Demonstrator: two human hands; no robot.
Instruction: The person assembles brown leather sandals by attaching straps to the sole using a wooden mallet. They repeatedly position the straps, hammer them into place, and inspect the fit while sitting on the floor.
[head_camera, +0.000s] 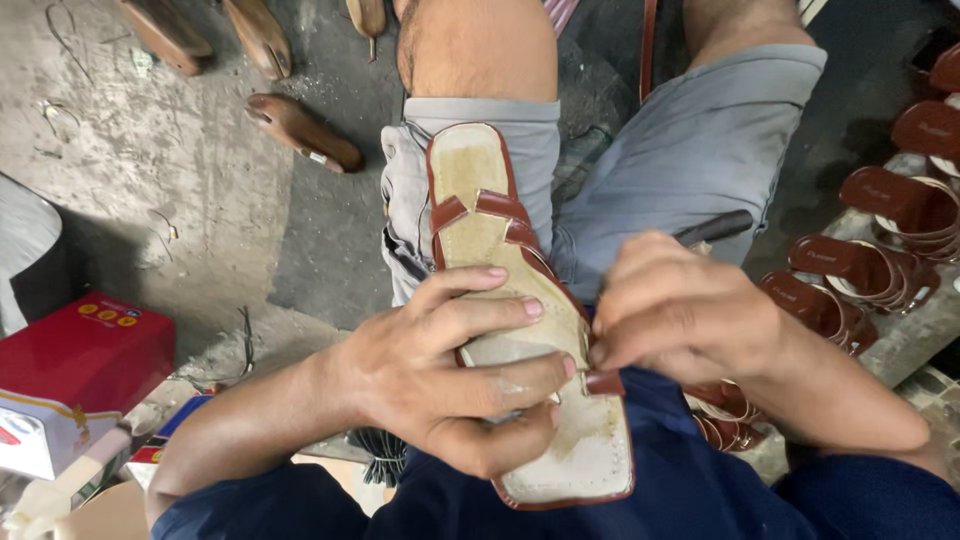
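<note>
Sandal (560, 440) lies upside down on the person's lap, its pale sole facing up, with brown straps crossing over the sole near its far end. Left hand (440, 375) lies across the middle of the sandal. Its grip is closed around the sandal, fingers pressing flat on the sole and thumb tucked under the near edge. Right hand (690, 320) is at the right edge of the sandal. Its grip is narrow, with fingertips pinching a small brown strap end (604, 382) that folds over the edge of the sole. A dark tool handle (715, 228) pokes out just behind the right hand; I cannot tell if the hand holds it.

Beyond the sandal sits another person in grey shorts (690, 150), and the far end of the sandal rests against one bare knee. Right of the sandal, a row of finished brown sandals (880, 240) leans along a ledge. Left of the sandal and near the left arm is a red box (85, 350). Farther off, up and left of the sandal, wooden shoe forms (305, 132) lie on the grey floor (150, 150).
</note>
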